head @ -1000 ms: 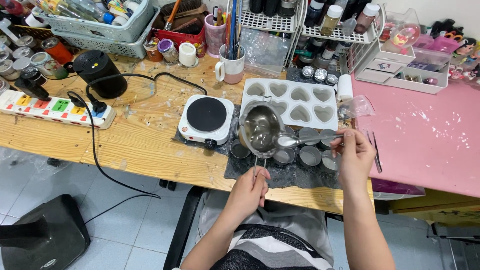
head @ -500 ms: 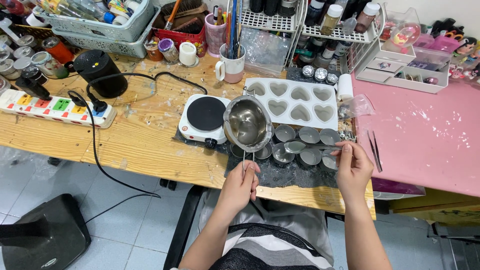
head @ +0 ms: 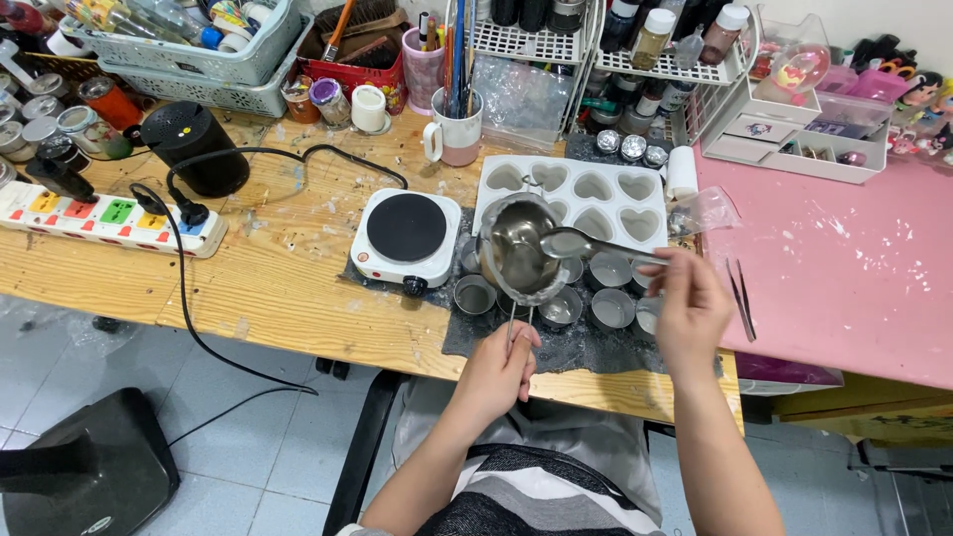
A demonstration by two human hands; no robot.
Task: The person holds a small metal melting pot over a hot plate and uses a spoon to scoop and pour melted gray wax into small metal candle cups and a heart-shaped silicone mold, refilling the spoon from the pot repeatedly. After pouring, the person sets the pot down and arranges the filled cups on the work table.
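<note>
My left hand (head: pixel 499 369) grips the handle of a small steel melting pot (head: pixel 516 251), held tilted above several round metal tins (head: pixel 475 294) on a dark mat (head: pixel 586 342). My right hand (head: pixel 690 310) holds a metal spoon (head: pixel 576 242) whose bowl reaches into the pot's rim. Behind the pot lies a white tray of heart-shaped moulds (head: pixel 608 199). A small white electric hotplate (head: pixel 406 234) with a black top stands just left of the pot.
A pink table (head: pixel 854 268) adjoins on the right, with tweezers (head: pixel 741 299) near its edge. A power strip (head: pixel 109 217), black round speaker (head: pixel 185 148) and cable lie left. Baskets, a mug of brushes (head: pixel 456 129) and bottle racks line the back.
The pot has tilted further over the tins and shifted slightly. My right hand brought the spoon up from beside the tins into the pot.
</note>
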